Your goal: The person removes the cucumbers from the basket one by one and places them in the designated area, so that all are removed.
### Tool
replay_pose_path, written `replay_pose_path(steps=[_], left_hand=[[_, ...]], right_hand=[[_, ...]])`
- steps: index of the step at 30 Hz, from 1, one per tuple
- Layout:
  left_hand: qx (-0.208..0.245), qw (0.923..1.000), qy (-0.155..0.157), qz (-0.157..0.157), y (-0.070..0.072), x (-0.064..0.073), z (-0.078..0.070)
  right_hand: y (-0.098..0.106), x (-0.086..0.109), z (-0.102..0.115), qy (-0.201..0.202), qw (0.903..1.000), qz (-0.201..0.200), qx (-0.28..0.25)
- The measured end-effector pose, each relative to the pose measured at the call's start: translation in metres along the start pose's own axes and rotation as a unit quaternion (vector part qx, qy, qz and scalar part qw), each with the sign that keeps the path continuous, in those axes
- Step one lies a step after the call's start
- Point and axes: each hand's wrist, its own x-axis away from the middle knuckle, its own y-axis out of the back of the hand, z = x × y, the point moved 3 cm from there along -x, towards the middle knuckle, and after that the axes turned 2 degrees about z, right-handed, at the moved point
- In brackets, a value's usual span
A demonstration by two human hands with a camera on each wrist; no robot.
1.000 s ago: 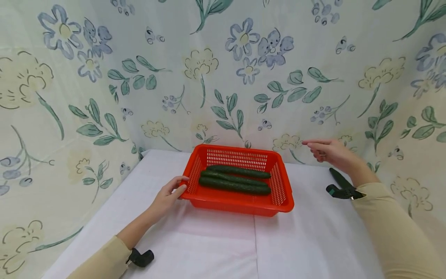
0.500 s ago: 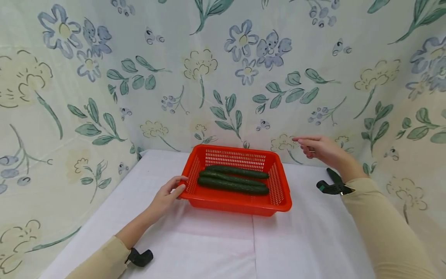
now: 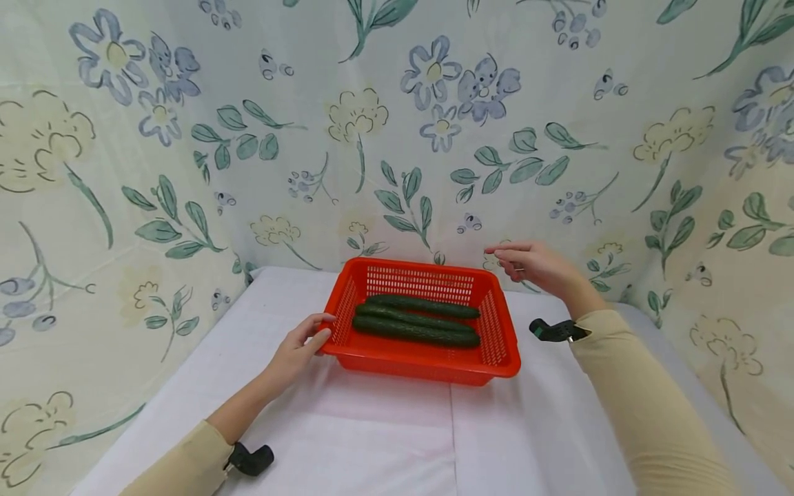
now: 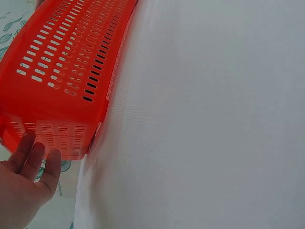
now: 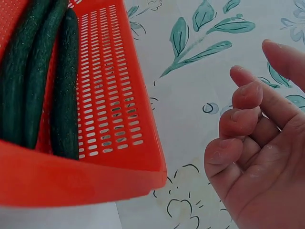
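Three dark green cucumbers (image 3: 417, 331) lie side by side in a red perforated plastic basket (image 3: 397, 365) on the white-covered table. My left hand (image 3: 298, 348) grips the basket's left end, thumb over the rim; the left wrist view shows its fingers (image 4: 51, 171) at the basket's outer wall. In the air beyond the basket's back right corner is my right hand (image 3: 536, 265), holding nothing. The right wrist view shows its lower fingers (image 5: 238, 121) loosely bent and the index finger straighter, apart from the basket.
Floral cloth (image 3: 298, 138) hangs behind the table and at both sides. White cloth (image 3: 384, 434) covers the table in front of the basket. A black wrist camera (image 3: 251, 459) sits on the left wrist, another black camera (image 3: 552, 331) on the right.
My right hand has moved left toward the basket. A long dark green thing seen earlier on the table at right is now hidden behind the right arm. The left hand keeps its grip.
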Motion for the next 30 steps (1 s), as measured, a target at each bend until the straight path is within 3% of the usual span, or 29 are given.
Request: replay_pose_path(steps=[7, 18, 30], left_hand=[[0.002, 1.0000, -0.008, 0.001, 0.001, 0.001, -0.001], [0.009, 0.9999, -0.004, 0.004, 0.001, -0.001, 0.001], [0.010, 0.9999, -0.009, 0.004, 0.002, -0.002, 0.003]], right_hand=[[-0.022, -0.016, 0.003, 0.003, 0.9998, 0.017, 0.009], [-0.053, -0.045, -0.005, -0.030, 0.9982, 0.031, -0.043], [-0.080, -0.067, -0.017, -0.038, 0.9949, 0.055, -0.076]])
